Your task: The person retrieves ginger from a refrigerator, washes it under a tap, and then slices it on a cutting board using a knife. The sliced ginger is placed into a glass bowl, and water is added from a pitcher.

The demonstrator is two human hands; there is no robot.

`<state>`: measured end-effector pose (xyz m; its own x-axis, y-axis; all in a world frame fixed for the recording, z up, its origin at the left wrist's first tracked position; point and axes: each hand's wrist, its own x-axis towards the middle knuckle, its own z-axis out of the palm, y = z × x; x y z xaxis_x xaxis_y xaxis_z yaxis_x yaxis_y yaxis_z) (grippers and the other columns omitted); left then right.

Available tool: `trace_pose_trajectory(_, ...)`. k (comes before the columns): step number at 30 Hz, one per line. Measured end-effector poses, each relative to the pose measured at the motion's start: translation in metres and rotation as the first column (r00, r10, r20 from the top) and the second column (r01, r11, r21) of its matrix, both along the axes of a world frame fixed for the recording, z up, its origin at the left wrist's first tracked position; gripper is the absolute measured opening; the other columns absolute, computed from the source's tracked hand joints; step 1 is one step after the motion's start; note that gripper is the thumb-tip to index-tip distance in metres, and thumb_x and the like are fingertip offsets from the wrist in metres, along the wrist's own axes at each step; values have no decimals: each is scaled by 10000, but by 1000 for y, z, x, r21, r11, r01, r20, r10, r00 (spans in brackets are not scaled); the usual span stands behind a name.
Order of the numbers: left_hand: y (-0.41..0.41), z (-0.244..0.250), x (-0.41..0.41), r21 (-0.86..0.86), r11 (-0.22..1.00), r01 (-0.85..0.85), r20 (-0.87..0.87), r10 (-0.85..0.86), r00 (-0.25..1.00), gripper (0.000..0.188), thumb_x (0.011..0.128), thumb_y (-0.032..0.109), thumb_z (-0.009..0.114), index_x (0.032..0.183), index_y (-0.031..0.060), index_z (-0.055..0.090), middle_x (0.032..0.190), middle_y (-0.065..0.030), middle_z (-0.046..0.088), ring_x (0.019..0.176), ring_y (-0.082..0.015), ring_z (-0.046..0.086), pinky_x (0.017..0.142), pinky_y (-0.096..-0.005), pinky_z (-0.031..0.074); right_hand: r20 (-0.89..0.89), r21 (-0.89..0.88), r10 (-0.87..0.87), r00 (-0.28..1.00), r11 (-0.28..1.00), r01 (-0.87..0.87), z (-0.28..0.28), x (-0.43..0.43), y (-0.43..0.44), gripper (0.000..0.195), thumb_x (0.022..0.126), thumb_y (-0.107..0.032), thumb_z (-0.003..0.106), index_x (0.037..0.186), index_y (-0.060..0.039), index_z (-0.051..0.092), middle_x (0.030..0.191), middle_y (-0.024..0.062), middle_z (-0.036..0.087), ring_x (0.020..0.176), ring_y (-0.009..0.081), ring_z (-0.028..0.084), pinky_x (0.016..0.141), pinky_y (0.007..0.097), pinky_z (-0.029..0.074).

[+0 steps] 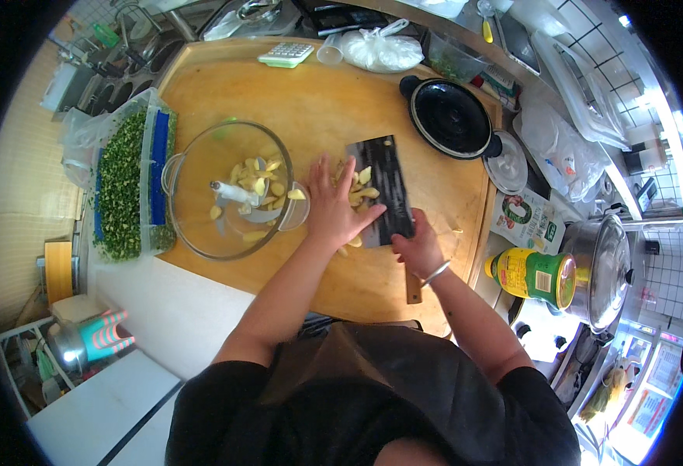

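Observation:
My right hand (420, 244) grips a cleaver (389, 180) by the base of its blade, with the wooden handle (413, 285) showing below. The dark, broad blade lies nearly flat, with pale yellow pieces (365, 192), which look like cut ginger, along its left side and on it. My left hand (333, 204) is spread beside these pieces, its thumb reaching over the blade. It covers some of them. Just left of it stands a clear food processor bowl (196, 233) holding similar pieces (271, 186) around a white-hubbed blade (234, 192).
A wooden board (330, 110) lies under everything. Left of the bowl stands a plastic tub of chopped greens (123, 180). Behind are a calculator (286, 54) and a plastic bag (382, 49). A black lidded pot (452, 116), a yellow-green canister (530, 276) and a steel pot (600, 274) stand right.

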<state>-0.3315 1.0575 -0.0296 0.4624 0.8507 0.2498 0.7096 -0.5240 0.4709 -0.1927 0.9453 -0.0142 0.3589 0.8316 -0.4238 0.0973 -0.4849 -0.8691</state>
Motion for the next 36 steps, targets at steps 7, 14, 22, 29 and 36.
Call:
trace_pose_trajectory(7,13,0,11,43,999,15,267,-26,963,529,646,432,675,1058,121,561,1253,-193,376,1169,-391,309,977,-504,223,-100,26,36,994,999,-34,-1,-36,19,458,707,-61,596,1110,-2,388,704,113,576,510,161,575,419,283,486)
trace_pose_trajectory(14,3,83,23,200,980,-9,420,-77,904,457,660,359,678,1053,148,578,1239,-170,402,1147,-369,356,967,-462,274,40,163,23,999,986,-29,98,-30,0,444,727,6,559,1136,-16,387,743,62,544,539,102,546,426,230,461)
trace_pose_trajectory(22,62,146,-55,320,918,-235,530,33,848,414,687,329,687,1023,105,592,1120,-185,498,1009,-337,497,875,-395,387,573,314,161,804,862,-397,154,-70,74,449,720,-83,606,1123,-7,423,714,129,594,610,208,597,522,311,475)
trace_pose_trajectory(29,57,162,-111,245,941,-235,185,192,964,287,752,257,635,962,64,601,987,-114,596,896,-287,560,843,-358,405,423,439,49,905,863,-251,148,-38,46,431,755,-37,588,1147,-39,408,866,95,603,616,143,585,498,264,461)
trace_pose_trajectory(36,-45,117,-81,-4,801,599,-32,-599,800,262,766,149,570,1020,87,564,955,-105,572,891,-267,548,734,-378,455,265,357,-285,921,916,181,111,17,-82,405,769,13,534,1147,-14,391,823,56,562,571,77,538,435,184,434)
